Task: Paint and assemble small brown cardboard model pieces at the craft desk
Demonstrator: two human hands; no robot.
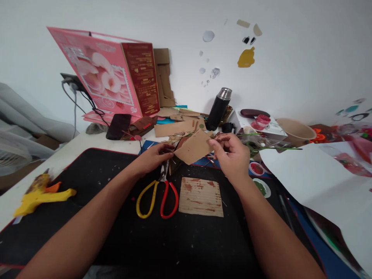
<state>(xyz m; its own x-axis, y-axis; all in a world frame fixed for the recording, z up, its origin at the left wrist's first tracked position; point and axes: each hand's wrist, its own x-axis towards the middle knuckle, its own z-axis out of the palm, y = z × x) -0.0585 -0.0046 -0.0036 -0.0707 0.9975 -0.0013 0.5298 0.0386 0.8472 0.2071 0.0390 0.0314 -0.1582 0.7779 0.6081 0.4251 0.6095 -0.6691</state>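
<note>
Both my hands hold up a flat piece of brown cardboard [194, 148] over the black mat [95, 217]. My left hand [153, 157] is closed around its left end, together with some thin sticks. My right hand [231, 155] pinches its right edge between thumb and fingers. Just below on the mat lie scissors [158, 195] with one yellow and one red handle. Beside them lies a corrugated cardboard rectangle [201, 196] with red smears.
A yellow glue gun [40, 193] lies at the mat's left edge. A pink box [107, 75], a phone [118, 126], cardboard scraps and a black flask [218, 108] stand behind. Paint lids [257, 169], a bowl [295, 131] and a large white sheet [316, 182] fill the right.
</note>
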